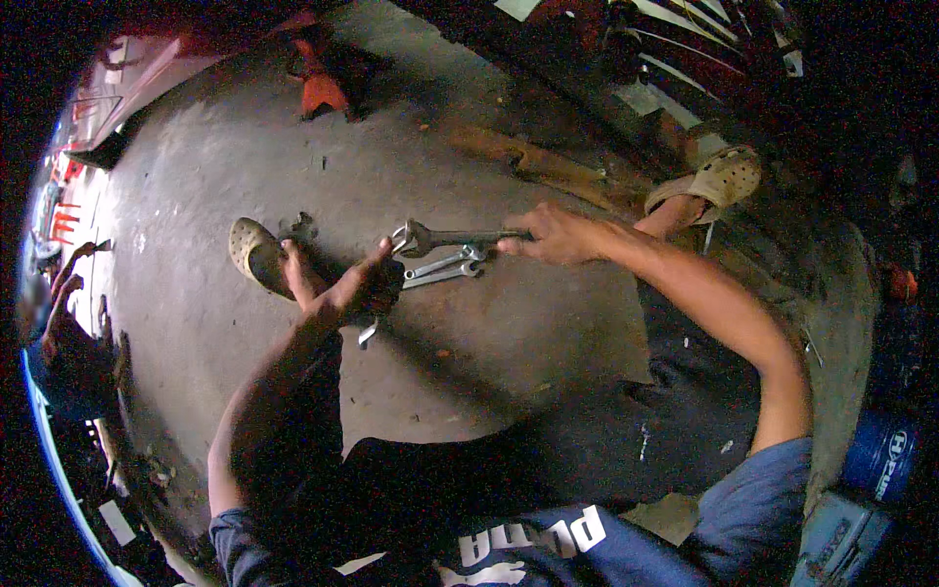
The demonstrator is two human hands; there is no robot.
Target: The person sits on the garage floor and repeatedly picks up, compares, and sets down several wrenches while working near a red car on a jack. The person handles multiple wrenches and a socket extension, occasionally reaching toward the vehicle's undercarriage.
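My right hand (559, 236) is closed round the handle end of an adjustable wrench (468, 238), which lies level across the space between my hands. Its jaw end points left, close by the raised thumb of my left hand (354, 292). Fingers of that left hand are wrapped round several silver combination wrenches (442, 267). Their ends fan out to the right, just below the adjustable wrench. Another silver end (368, 336) sticks out beneath the left hand. Whether the left thumb touches the adjustable wrench's jaw I cannot tell.
My feet in tan clogs (726, 183) stand apart on the concrete floor (196, 274). A red stand (321, 90) is at the far side, and a brown flat board (558, 168) lies beyond my right hand. Blue containers (880, 455) stand at the lower right.
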